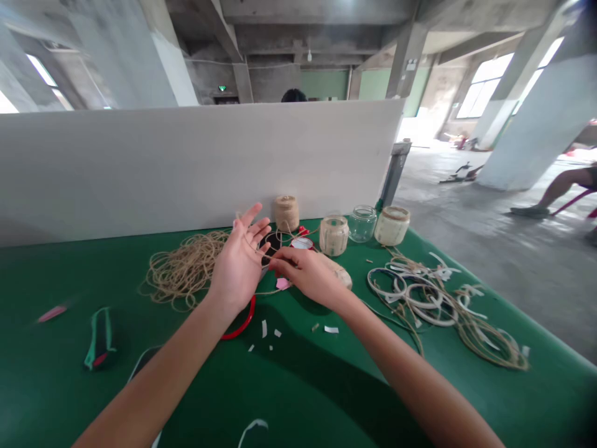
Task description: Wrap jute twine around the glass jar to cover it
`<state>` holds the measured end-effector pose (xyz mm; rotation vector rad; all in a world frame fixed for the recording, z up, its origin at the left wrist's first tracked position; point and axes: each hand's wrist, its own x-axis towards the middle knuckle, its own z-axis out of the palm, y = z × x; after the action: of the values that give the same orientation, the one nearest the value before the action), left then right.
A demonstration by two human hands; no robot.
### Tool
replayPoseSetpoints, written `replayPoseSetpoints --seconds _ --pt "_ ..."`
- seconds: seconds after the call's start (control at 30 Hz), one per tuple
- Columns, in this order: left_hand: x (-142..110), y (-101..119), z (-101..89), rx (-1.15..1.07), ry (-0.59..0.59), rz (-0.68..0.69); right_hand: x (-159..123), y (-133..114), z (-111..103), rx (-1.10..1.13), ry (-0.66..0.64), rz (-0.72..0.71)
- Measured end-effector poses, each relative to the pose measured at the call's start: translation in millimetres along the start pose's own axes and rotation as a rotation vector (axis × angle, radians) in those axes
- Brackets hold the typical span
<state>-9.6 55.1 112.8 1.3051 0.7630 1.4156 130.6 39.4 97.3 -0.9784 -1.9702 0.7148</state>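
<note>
My left hand is raised over the green table with its fingers spread, and a thin strand of jute twine runs across them. My right hand is closed in a pinch on that twine just right of the left palm. A loose heap of twine lies to the left of my hands. A spool of twine stands behind them. Under my right hand lies a twine-wrapped object, partly hidden. A red ring lies below my left wrist.
A twine-wrapped jar, a clear glass jar and another wrapped jar stand at the back right. Tangled twine and white tape rings lie on the right. A green-black tool lies left. A white partition backs the table.
</note>
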Motion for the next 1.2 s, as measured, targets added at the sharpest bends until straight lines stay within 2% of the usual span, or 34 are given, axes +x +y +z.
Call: replayPoseSetpoints --seconds 0.07,0.13,0.2,0.27,0.3,0.33,0.4,0.47,0.5,0.57,0.63,0.7,0.77,0.87,0.93,1.07,1.1,1.13,1.2 --pt "-5 -4 -4.6 -0.030 0.033 -0.036 -5 5 -6 -0.078 -0.006 -0.009" --pt "-11 -8 -11.3 0.049 0.048 -0.076 -13 12 -12 -0.180 -0.015 -0.038" --pt "-20 -11 -19.4 0.311 -0.022 -0.110 -24 18 -17 -0.324 -0.020 -0.084" --pt "-33 -14 -27.0 0.759 -0.206 -0.108 -38 23 -19 -0.495 -0.076 -0.118" --pt "-41 -16 -29.6 0.996 -0.251 -0.036 -46 25 -19 -0.578 -0.145 -0.118" --pt "-51 -17 -31.2 1.194 -0.232 0.092 -54 26 -18 -0.593 -0.190 -0.132" --pt "-70 -22 -30.2 1.367 -0.252 0.348 -70 29 -12 -0.640 -0.268 -0.163" --pt "-88 -27 -24.1 1.297 -0.333 0.527 -81 31 -4 -0.682 -0.316 -0.187" --pt "-95 -29 -19.7 1.246 -0.366 0.575 -85 33 0 -0.695 -0.333 -0.206" --pt "-105 -35 -9.8 1.200 -0.420 0.578 -89 36 7 -0.715 -0.339 -0.245" --pt "-110 -40 -1.1 1.159 -0.456 0.411 -90 40 11 -0.720 -0.313 -0.278" --pt "-110 -45 4.5 1.075 -0.486 0.148 -89 43 12 -0.718 -0.260 -0.293" --pt "-108 -50 6.0 0.995 -0.515 -0.050 -89 45 10 -0.717 -0.219 -0.280" --pt "-97 -58 1.0 0.981 -0.530 -0.105 -90 47 -4 -0.703 -0.209 -0.206" --pt "-84 -64 -5.4 0.982 -0.464 -0.094 -92 47 -19 -0.668 -0.179 -0.127" --pt "-47 -78 -14.7 0.758 -0.285 -0.151 -97 57 -55 -0.575 0.075 0.135" --pt "-38 -81 -14.6 0.695 -0.265 -0.139 -98 63 -60 -0.559 0.094 0.196" --pt "-28 -84 -13.5 0.669 -0.257 -0.127 -100 70 -64 -0.540 0.086 0.248" --pt "-12 -91 -8.8 0.628 -0.251 -0.125 -104 87 -65 -0.476 -0.017 0.337"
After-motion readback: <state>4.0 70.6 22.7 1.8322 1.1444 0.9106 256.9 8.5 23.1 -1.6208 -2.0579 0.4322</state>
